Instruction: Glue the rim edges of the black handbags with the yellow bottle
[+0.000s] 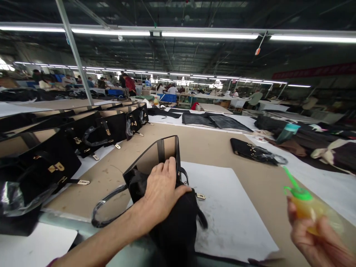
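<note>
Paper edge [249,207] between bag [176,222] and bottle [311,215]

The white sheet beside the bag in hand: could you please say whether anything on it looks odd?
Yes: grey smudges mark the white sheet right of the black bag under the left hand, standing out against the paler surface; dirt or spill, I cannot tell.

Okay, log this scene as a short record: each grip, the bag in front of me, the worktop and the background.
Left grip: laid across the black bag, thumb spread
Right grip: around a squeeze bottle, green nozzle upward, apart from the bag
Bag: open-topped, tan inside, partly over a white sheet
Worktop left: row of similar bags
Worktop right: flat black bag-like item, teal-topped container
Background: people, strip lights
</note>
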Tool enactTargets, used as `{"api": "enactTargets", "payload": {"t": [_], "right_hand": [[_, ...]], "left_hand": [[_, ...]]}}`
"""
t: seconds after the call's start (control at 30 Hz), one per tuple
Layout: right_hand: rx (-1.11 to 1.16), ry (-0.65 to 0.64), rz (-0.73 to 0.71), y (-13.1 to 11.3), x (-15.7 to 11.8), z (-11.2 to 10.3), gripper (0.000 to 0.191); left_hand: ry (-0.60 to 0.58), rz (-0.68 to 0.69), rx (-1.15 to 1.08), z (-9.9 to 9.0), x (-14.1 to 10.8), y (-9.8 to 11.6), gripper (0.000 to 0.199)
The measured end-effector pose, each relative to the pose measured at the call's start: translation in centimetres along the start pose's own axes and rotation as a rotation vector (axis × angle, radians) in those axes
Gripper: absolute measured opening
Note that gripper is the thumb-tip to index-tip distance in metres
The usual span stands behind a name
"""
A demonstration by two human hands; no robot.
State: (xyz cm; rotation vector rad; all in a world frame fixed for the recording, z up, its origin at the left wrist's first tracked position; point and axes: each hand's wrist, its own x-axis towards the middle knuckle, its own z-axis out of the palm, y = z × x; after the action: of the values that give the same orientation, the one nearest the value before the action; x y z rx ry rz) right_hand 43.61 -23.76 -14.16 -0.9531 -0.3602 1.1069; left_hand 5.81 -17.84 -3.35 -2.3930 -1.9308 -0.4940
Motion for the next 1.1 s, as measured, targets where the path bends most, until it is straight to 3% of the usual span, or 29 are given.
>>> {"api": "enactTargets", "payload": {"t": [0.07,0.17,0.27,0.43,0.57,0.7,0.83,0.93,0.97,1.03,1.1], "right_hand": [[0.114,0.119,0.108,-0.2,-0.5,1.4,0.039],[0.231,0.141,0.182,-0.2,-1.3,3.2,0.037],[0.221,0.068,0.148,-0.5,-2.1,4.8,0.033],[0.228,0.042,0.166,-2.2,-3.2,7.6,0.038],[0.125,-0.088,0.097,-3.1,-3.4,9.5,0.038],[0.085,-0.143,0.065,-3.0,-2.7,10.6,0.028],[0.194,0.077,0.146,-3.2,-1.7,11.7,0.032],[0.216,0.132,0.184,-3.1,-0.9,12.2,0.049],[0.213,0.131,0.190,-2.9,-0.6,12.2,0.050],[0.191,0.114,0.190,-2.4,-0.2,12.0,0.050],[0.170,0.080,0.208,-1.9,0.2,11.5,0.049]], "left_hand": [[-0.146,-0.087,-0.014,1.6,1.2,-0.2,0.046],[-0.180,-0.075,-0.086,2.6,1.9,-1.2,0.019],[-0.173,0.028,-0.209,1.0,2.1,-2.6,0.016],[-0.274,0.308,-0.338,-2.8,2.6,-5.2,0.017],[-0.325,0.349,-0.446,-2.3,1.7,-7.8,0.019],[-0.276,0.186,-0.761,-0.3,-0.3,-10.3,0.025],[-0.161,0.000,-1.041,0.3,-1.2,-10.5,0.042],[0.120,-0.238,-0.828,0.2,0.2,-9.1,0.052],[0.155,-0.272,-0.703,0.0,0.9,-8.6,0.058],[0.097,-0.295,-0.486,-0.6,2.5,-7.9,0.067],[-0.059,-0.311,-0.379,-1.2,4.2,-7.9,0.067]]}}
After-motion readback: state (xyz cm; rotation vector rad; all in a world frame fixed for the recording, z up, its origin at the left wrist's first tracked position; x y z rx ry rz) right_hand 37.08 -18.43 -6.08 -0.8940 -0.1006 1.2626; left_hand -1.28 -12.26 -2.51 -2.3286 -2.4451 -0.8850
